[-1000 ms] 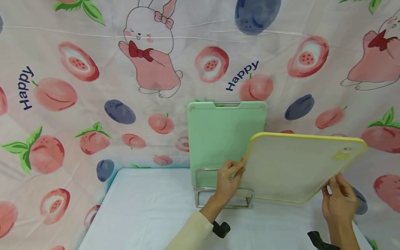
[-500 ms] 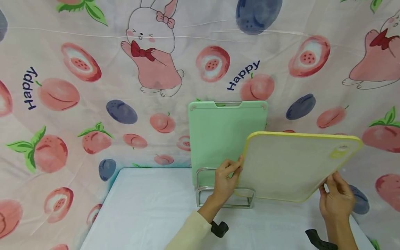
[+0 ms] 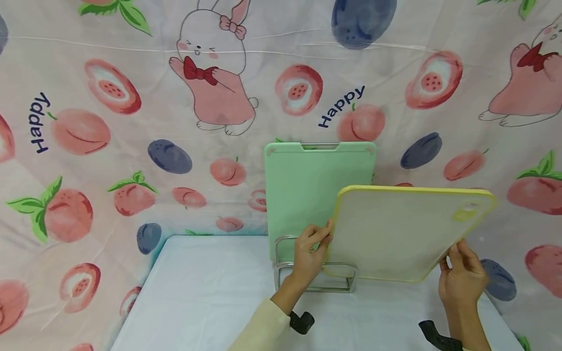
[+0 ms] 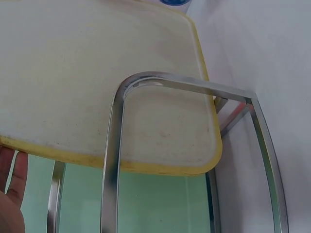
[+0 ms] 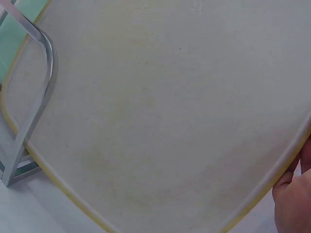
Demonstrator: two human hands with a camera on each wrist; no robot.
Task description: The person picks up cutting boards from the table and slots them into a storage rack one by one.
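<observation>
A white cutting board with a yellow rim (image 3: 404, 234) is held tilted between both hands. My left hand (image 3: 309, 256) pinches its left edge; my right hand (image 3: 462, 278) grips the lower right edge, thumb in front. The board's lower left corner sits behind the front loop of a metal rack (image 4: 112, 145), as both wrist views show. Standing upright in the rack's rear part is a green cutting board (image 3: 316, 190). In the left wrist view only a few fingers (image 4: 18, 177) show at the board's edge. The right wrist view catches part of the right hand (image 5: 294, 204).
The rack stands on a white-covered table (image 3: 206, 287), near its back edge. Behind it hangs a cloth backdrop (image 3: 145, 29) printed with rabbits and fruit. Black straps or mounts (image 3: 302, 322) are worn at both wrists.
Both hands have shifted the yellow-rimmed cutting board a little to the left, its corner moving further across behind the rack's front loop. The green cutting board and rack have stayed put.
</observation>
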